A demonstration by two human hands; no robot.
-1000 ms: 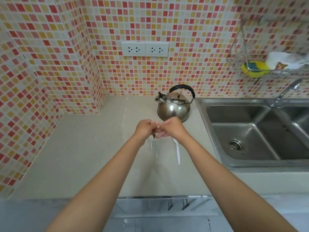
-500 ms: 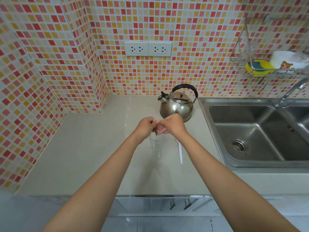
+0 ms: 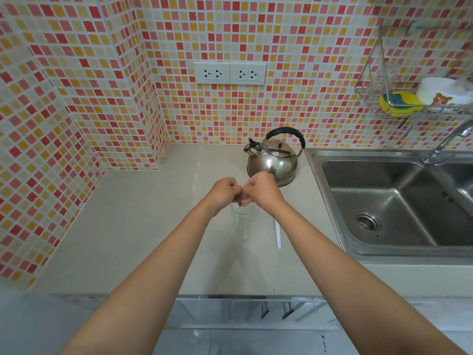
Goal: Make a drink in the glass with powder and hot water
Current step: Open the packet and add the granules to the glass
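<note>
A clear empty glass (image 3: 241,217) stands upright on the beige counter (image 3: 143,226). Right above its rim, my left hand (image 3: 223,193) and my right hand (image 3: 261,192) meet, both pinching a small powder sachet (image 3: 239,202), of which only a grey corner shows between the fingers. A steel kettle (image 3: 273,160) with a black handle sits just behind my right hand. A white spoon (image 3: 278,234) lies on the counter to the right of the glass, partly under my right forearm.
A steel sink (image 3: 384,201) with a tap (image 3: 445,144) fills the right side. A wire rack (image 3: 414,103) on the tiled wall holds a sponge and a white tub. Two sockets (image 3: 229,73) sit on the back wall.
Both hands stay joined on the sachet over the glass, with only slight finger movement. The view has tilted a little.
</note>
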